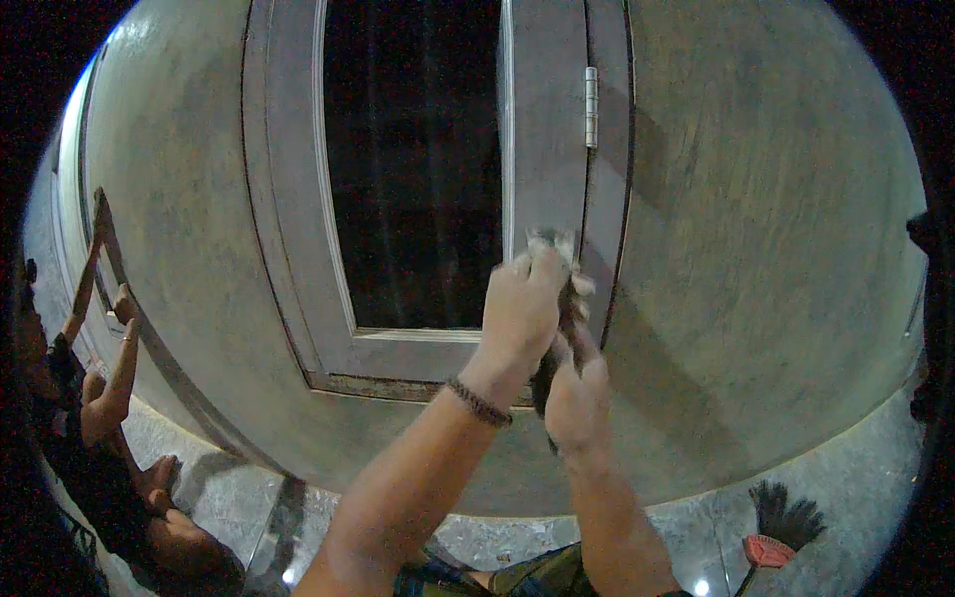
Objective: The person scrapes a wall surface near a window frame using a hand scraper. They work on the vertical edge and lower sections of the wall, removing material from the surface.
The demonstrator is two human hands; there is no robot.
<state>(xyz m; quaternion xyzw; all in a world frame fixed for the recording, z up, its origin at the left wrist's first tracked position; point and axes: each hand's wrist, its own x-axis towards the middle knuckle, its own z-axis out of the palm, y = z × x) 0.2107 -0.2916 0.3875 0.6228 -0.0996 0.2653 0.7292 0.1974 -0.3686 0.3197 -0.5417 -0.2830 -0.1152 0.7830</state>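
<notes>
Before me is a glazed wooden window sash (548,172) painted grey-purple, hinged on its right side. My left hand (522,313), with a dark braided bracelet at the wrist, is closed around a blurred whitish thing (550,242) against the sash's right stile. What that thing is, I cannot tell. Just below and to the right, my right hand (578,395) grips a dark, elongated piece whose kind is unclear. The two hands nearly touch. A metal hinge (592,108) sits above them, and the dark glass pane (418,172) lies to their left.
Plastered wall (746,224) surrounds the window frame. A broom with a red head (768,551) and dark bristles lies on the grey floor (656,533) at lower right. At far left another person (97,448) sits or crouches with raised arms near another framed opening.
</notes>
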